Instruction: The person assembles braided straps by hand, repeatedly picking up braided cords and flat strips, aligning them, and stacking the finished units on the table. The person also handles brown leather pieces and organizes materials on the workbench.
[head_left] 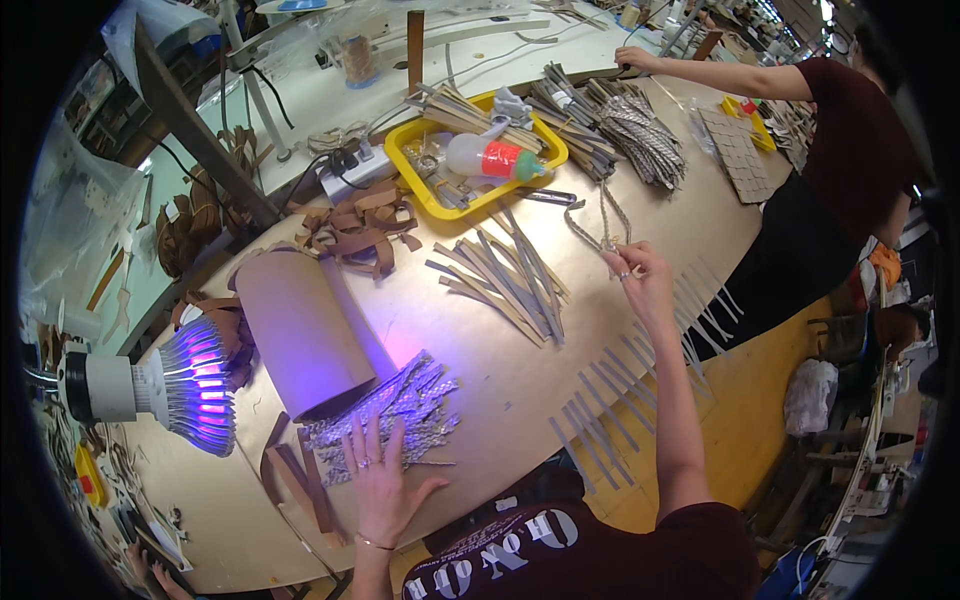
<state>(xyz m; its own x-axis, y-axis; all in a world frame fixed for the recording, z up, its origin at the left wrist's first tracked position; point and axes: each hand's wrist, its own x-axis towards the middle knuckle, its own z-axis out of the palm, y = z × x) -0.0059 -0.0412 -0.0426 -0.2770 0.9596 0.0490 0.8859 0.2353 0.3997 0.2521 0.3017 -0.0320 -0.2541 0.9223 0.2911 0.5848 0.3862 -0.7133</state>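
The tan tabletop point(500, 388) bears a yellow tray point(399, 168), brown cylinder point(305, 335), loose strips point(538, 308) and silvery braids point(425, 402).

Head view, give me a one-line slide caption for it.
Right hand pinching a braided strip, left hand spread over a pile of silvery strips beside a brown tube.

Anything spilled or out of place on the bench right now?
Only the bottle looks slightly odd: it lies on its side in the yellow tray, where I'd expect it upright. I see no spill from it.
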